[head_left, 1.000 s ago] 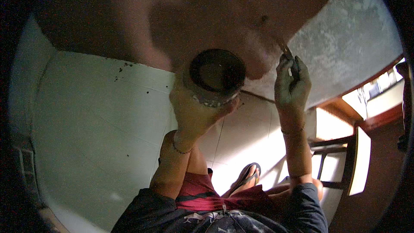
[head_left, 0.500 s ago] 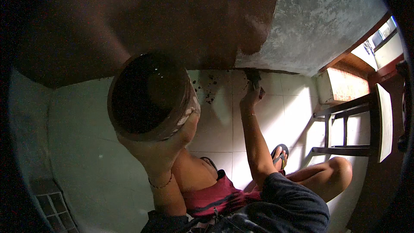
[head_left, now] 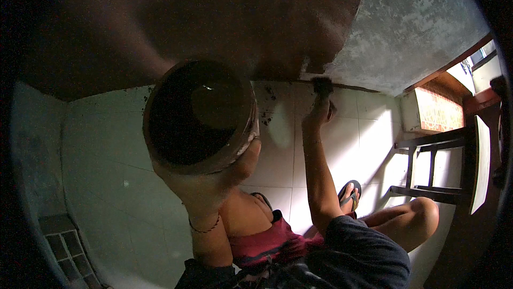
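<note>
Raised in front of me at the left is a round can (head_left: pixel 247 135) with dark liquid paint inside. My left hand (head_left: pixel 216 179) is closed around its lower side, the fingers partly hidden behind it. My right hand (head_left: pixel 319 112) reaches forward and grips a dark-bristled paintbrush (head_left: pixel 322 85) at the foot of the wall. The bristles are at the line where wall and floor meet. Dark brown paint (head_left: pixel 256 16) coats the wall on the left, while a mottled grey part (head_left: pixel 417 27) lies to the right of the brush.
Dark drips (head_left: pixel 267 106) spot the pale tiled floor (head_left: pixel 272 155) between can and brush. A dark-legged stool (head_left: pixel 475 163) lies on its side at the right, near a tiled ledge (head_left: pixel 439 110). A gridded frame (head_left: pixel 67 251) is at lower left. My sandalled foot (head_left: pixel 350 195) rests on the tiles.
My right hand and the brush have moved slightly forward to the wall's base. Dark paint covers more of the light patch just above the brush. The can remains held up; the view has shifted slightly.
</note>
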Demonstrator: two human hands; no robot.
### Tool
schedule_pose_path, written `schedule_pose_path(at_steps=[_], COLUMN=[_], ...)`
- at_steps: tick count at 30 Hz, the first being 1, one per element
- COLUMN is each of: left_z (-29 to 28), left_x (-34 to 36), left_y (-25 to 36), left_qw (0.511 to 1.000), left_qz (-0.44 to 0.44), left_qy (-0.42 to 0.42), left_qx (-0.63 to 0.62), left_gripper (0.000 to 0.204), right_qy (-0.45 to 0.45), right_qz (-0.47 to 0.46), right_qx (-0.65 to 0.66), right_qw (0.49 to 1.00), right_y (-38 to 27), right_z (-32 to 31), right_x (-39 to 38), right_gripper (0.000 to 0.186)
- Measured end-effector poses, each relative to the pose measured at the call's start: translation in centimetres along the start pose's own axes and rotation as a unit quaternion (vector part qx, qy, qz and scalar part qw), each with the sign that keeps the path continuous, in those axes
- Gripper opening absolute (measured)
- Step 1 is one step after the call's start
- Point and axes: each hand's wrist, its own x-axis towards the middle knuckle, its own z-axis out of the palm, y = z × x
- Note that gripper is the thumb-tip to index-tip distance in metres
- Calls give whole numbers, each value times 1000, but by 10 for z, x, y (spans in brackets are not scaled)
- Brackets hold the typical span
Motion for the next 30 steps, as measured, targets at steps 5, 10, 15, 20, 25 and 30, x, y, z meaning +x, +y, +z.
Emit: schedule_pose_path(at_steps=[5, 10, 15, 20, 25, 30], left_z=[4, 3, 4, 5, 15, 17], left_x=[0, 1, 5, -4, -11, 0], left_y=[1, 10, 13, 17, 14, 19], left_qw=[999, 999, 1000, 998, 993, 996], left_qz=[-31, -49, -23, -50, -86, -51], left_qy=[1, -13, -10, -35, -11, -15], left_qx=[-11, 11, 10, 14, -86, -72], left_gripper=[105, 105, 101, 99, 99, 100], right_qy=[-99, -95, -85, -124, -124, -145], right_qz=[41, -1, 45, 134, 241, 181], right_qx=[-52, -4, 52, 36, 153, 67], right_qw=[993, 995, 994, 982, 950, 971], right_y=[26, 25, 34, 35, 19, 16], right_z=[5, -6, -16, -10, -29, 1], right_x=[27, 22, 26, 52, 38, 17], right_gripper=[18, 12, 14, 21, 28, 30])
